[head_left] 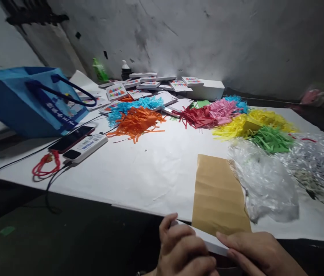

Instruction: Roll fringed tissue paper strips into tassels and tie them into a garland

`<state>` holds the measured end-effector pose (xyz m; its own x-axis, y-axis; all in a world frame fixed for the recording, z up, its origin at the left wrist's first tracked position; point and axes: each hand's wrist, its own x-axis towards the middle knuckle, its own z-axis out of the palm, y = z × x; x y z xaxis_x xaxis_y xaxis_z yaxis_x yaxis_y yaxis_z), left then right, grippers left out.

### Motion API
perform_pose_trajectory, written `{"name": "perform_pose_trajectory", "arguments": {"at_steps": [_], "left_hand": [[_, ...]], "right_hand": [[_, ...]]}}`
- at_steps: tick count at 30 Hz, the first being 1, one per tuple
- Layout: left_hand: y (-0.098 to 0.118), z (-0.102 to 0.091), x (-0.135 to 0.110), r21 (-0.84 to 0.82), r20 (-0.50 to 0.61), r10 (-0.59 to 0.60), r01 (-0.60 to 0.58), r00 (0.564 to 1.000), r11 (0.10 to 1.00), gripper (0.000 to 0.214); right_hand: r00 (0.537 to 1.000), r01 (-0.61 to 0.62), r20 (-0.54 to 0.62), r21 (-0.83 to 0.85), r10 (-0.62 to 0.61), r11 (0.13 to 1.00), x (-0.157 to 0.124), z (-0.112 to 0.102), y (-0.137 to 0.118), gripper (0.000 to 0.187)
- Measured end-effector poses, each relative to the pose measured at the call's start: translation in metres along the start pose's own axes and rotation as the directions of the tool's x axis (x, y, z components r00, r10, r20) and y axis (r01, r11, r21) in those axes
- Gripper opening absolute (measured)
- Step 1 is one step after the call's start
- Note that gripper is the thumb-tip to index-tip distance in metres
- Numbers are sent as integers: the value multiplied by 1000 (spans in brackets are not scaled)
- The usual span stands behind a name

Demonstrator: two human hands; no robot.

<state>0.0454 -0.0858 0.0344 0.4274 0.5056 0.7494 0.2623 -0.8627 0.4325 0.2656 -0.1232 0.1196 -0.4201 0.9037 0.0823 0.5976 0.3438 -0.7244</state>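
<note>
At the front edge of the table, my left hand [183,249] is closed round the left end of a flat white box [211,240]. My right hand [258,249] grips the box's right end, thumb on its upper edge. The box is tilted, and much of it is hidden by my fingers and the frame's bottom. Just behind it lies a sheet of brown paper [218,191], reaching the table edge. A crumpled clear plastic bag [268,184] sits to the right of the brown paper.
Printed white boxes [147,82] are piled at the back. Shredded paper lies in orange [139,120], red [198,117], yellow [236,126] and green [272,138] heaps. A blue gift bag [12,99], a phone [71,138], a white power bank [85,147] and cables occupy the left.
</note>
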Motion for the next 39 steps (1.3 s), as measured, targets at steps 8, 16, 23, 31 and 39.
{"name": "perform_pose_trajectory", "arguments": {"at_steps": [8, 16, 23, 31, 39], "left_hand": [[8, 12, 27, 100, 83, 95, -103, 992, 990, 13], [9, 25, 22, 15, 107, 149, -151, 983, 988, 15], [16, 29, 31, -60, 117, 179, -173, 977, 983, 15], [7, 14, 36, 21, 82, 41, -43, 996, 999, 20], [-37, -38, 22, -397, 402, -137, 307, 905, 865, 29]], "right_hand": [[994, -110, -9, 165, 113, 980, -18, 2, 7, 29], [993, -102, -36, 273, 116, 956, -27, 12, 18, 27], [990, -110, -62, 243, 129, 964, -32, 12, 16, 28], [922, 112, -356, -128, -151, 986, -41, 38, 27, 41], [796, 33, -572, -284, -197, 958, -44, 70, 40, 31]]}}
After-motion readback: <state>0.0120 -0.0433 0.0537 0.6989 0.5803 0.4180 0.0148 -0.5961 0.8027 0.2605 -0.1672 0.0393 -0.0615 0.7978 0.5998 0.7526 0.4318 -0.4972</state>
